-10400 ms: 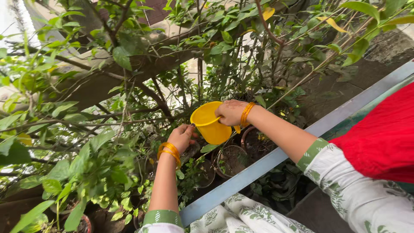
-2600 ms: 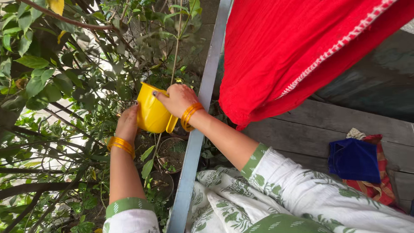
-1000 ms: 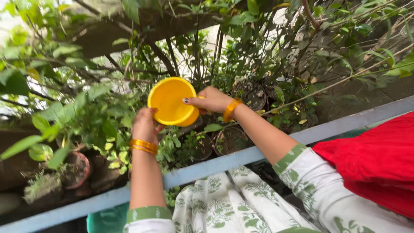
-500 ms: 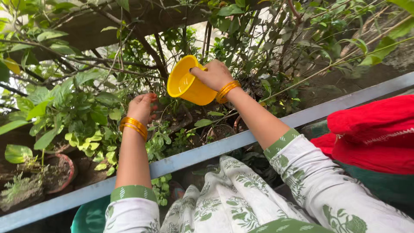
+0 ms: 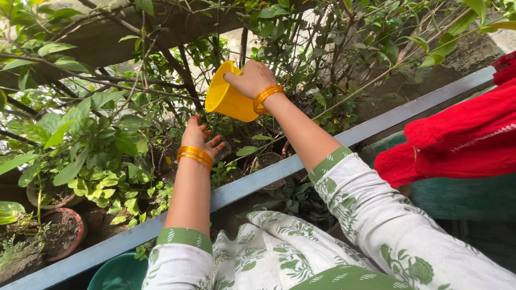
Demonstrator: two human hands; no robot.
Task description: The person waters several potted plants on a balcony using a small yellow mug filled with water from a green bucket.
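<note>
At the far left, a terracotta pot [image 5: 63, 234] of soil and small sprouts is sitting below the railing, with a broad-leaved green plant [image 5: 102, 145] spreading above it. A teal bucket [image 5: 119, 272] is showing at the bottom edge, just inside the pale blue metal railing [image 5: 252, 181], which is running diagonally up to the right.

The left hand [image 5: 200, 137] is reaching over the railing among the leaves, fingers spread apart and holding nothing, orange bangles [image 5: 194, 156] circling its wrist. It is hovering just below and to the left of the yellow plastic mug [image 5: 228, 98], apart from it.

The right hand [image 5: 252, 78] is gripping the yellow mug from above, fingers curled over the rim, and is tilting it with the mouth facing up and left, above the potted plants beyond the railing. Whether anything is inside the mug cannot be told. More orange bangles are sitting on this wrist.

Below the mug, a small pot [image 5: 264, 161] is standing just behind the railing. At the right, red cloth [image 5: 457, 145] is hanging over a dark green surface.
</note>
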